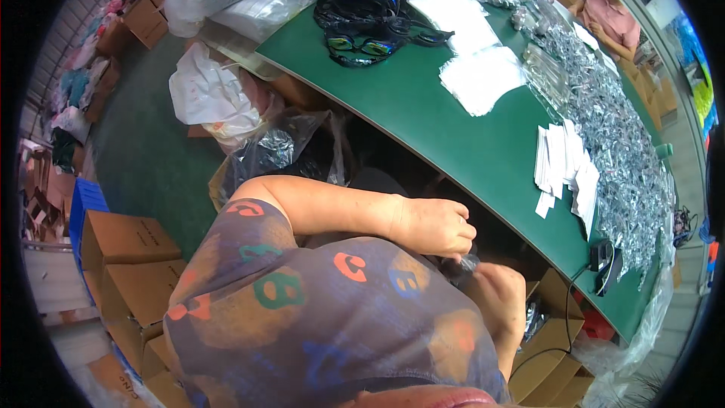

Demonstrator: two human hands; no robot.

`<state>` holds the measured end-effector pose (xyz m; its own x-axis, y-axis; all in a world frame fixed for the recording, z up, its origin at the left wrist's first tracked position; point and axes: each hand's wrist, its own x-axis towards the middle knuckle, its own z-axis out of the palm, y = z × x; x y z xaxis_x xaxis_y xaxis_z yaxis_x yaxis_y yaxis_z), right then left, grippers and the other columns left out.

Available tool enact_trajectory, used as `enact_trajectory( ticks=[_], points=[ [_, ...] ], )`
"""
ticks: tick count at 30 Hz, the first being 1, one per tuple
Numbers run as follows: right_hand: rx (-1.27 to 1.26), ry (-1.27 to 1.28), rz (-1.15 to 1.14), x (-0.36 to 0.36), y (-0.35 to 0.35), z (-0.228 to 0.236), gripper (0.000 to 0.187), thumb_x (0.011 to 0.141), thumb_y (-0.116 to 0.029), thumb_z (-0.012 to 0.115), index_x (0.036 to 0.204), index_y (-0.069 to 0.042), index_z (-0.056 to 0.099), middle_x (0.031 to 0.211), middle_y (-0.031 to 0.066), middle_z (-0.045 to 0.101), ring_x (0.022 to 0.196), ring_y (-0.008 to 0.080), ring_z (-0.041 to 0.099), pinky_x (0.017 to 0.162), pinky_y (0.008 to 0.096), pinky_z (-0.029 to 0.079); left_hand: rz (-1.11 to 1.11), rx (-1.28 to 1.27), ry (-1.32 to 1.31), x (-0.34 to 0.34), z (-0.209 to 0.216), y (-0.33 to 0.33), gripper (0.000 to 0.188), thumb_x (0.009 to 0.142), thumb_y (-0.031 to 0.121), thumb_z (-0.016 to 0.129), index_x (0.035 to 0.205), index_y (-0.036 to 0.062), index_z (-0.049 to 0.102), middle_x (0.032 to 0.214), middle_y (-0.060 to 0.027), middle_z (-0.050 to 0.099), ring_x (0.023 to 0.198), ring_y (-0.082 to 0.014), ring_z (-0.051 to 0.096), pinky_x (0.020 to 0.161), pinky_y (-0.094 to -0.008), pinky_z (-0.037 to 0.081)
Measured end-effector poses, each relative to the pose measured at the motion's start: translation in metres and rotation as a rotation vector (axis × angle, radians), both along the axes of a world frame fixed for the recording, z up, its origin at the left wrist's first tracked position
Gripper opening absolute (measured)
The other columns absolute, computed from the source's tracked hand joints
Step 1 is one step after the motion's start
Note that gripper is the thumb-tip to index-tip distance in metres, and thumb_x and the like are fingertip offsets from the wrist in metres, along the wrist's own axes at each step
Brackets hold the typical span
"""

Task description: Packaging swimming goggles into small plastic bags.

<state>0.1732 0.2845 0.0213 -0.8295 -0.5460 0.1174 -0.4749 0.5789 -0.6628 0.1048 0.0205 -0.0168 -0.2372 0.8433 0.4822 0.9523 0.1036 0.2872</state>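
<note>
My left hand [434, 227] reaches across my chest below the edge of the green table [423, 113], its fingers curled on a small dark, shiny item [461, 266]. My right hand [498, 291] meets that item from below; its fingers are hidden, so I cannot tell its grip. My patterned shirt fills the lower middle of the view. Most of the dark item is covered by both hands.
On the table lie a heap of black swim goggles [370, 7], white packets [483, 75], white paper slips [566, 170], a long pile of clear shiny bags [615, 128] and a black corded device [604, 257]. Cardboard boxes [124, 242] stand left, and another person in pink [612, 15] is far right.
</note>
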Motion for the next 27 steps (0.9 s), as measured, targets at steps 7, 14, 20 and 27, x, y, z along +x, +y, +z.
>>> enact_trajectory(
  ticks=[7,14,20,27],
  points=[
    [0.142,-0.289,-0.651,0.093,0.149,0.057,0.006,0.092,-0.001,0.068,0.094,0.004,0.068,0.079,-0.0006,0.060,0.073,0.0070,0.052,0.064,0.0236,0.043,0.337,0.152,-0.183,-0.052,0.001,-0.073,0.009,0.093,0.018,0.071,0.091,0.0097,0.067,0.091,-0.0072,0.066,0.084,-0.0300,0.066,0.076,-0.0402,0.054],
    [0.706,0.051,-0.927,0.107,0.218,-0.004,0.045,0.091,-0.024,0.077,0.128,-0.001,0.066,0.093,0.0183,0.071,0.075,0.0271,0.064,0.072,0.0404,0.052,0.882,0.238,0.170,-0.167,0.048,-0.147,0.010,0.093,0.015,0.069,0.094,0.0063,0.072,0.089,-0.0090,0.069,0.085,-0.0312,0.068,0.073,-0.0399,0.055],
    [0.198,-0.116,-0.678,0.030,0.104,-0.006,0.034,0.088,-0.015,0.078,0.119,-0.004,0.069,0.074,0.0106,0.061,0.065,0.0197,0.058,0.064,0.0328,0.051,1.125,-0.440,0.442,-0.258,0.010,-0.168,0.014,0.075,0.013,0.071,0.087,0.0061,0.075,0.116,-0.0110,0.065,0.115,-0.0299,0.059,0.090,-0.0480,0.046],
    [0.079,0.075,-0.406,-0.017,0.045,-0.005,0.032,0.087,-0.016,0.079,0.115,-0.004,0.070,0.086,0.0136,0.068,0.069,0.0248,0.064,0.066,0.0342,0.053,1.014,-0.481,0.633,-0.252,0.065,-0.157,0.020,0.085,0.012,0.062,0.097,0.0042,0.076,0.140,-0.0129,0.061,0.146,-0.0306,0.042,0.116,-0.0604,0.028]
  ],
)
